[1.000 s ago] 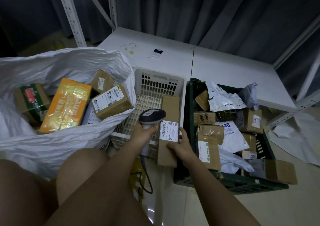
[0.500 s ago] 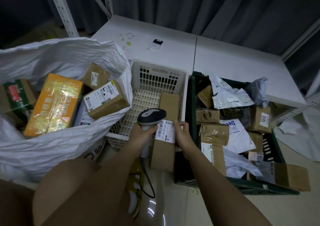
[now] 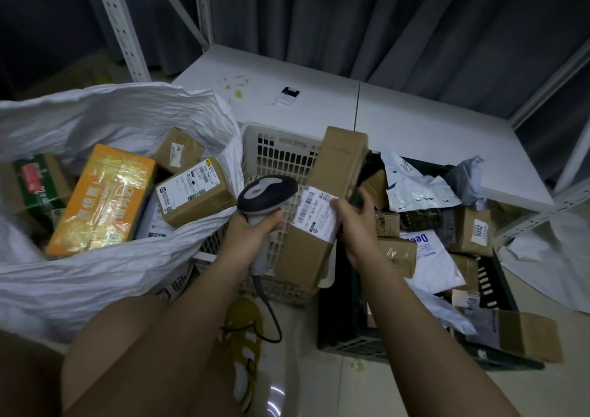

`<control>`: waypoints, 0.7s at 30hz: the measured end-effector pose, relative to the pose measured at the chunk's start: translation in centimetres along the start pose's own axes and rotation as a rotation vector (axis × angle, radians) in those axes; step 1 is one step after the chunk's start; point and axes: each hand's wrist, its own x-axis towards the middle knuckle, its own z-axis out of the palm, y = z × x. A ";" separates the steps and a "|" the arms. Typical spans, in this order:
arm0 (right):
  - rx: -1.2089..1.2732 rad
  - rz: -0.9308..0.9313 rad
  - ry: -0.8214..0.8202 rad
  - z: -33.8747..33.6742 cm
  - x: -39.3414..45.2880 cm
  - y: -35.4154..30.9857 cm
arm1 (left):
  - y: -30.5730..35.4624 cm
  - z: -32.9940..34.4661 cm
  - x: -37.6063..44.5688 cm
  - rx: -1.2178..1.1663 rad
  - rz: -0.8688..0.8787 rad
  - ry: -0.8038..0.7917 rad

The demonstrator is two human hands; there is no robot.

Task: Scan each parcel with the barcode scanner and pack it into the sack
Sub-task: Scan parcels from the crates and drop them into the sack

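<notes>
From the head camera, we see our left hand (image 3: 255,228) wrapped tight around the handle of the grey and black handheld barcode scanner (image 3: 266,193), whose head sits just beside the white shipping label (image 3: 316,214) on a long brown cardboard parcel (image 3: 322,206). Our right hand (image 3: 352,222) grips that parcel at its right edge, with the fingertips (image 3: 335,204) on the label's corner. The parcel hangs above the white perforated plastic basket (image 3: 281,154), well short of the big white woven sack (image 3: 105,119) on our left.

Compared with half a second ago, the parcel now leans with its far end tipped to the right and its label turned more toward the scanner, and the scanner head sits closer to the barcode. We judge this to be the scanning step itself; whether the code has registered, we cannot tell.

The sack already holds several boxes, among them an orange film-wrapped carton (image 3: 102,199) and a brown labelled box (image 3: 194,191). The dark green plastic crate (image 3: 351,337) on our right still holds a jumble of small brown boxes and white poly mailers (image 3: 418,186), so we reckon plenty of the task remains. Once scanned, this parcel calls for a swing leftward over the sack's rim.
</notes>
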 end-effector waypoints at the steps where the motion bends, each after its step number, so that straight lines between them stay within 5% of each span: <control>1: 0.010 -0.003 0.018 -0.2 0.0 -0.1 | 0.1 -0.1 -0.3 0.010 0.001 0.009; 21: 0.080 -0.003 0.005 -1.5 -3.2 -2.1 | 1.6 -0.4 -2.9 0.196 0.091 -0.006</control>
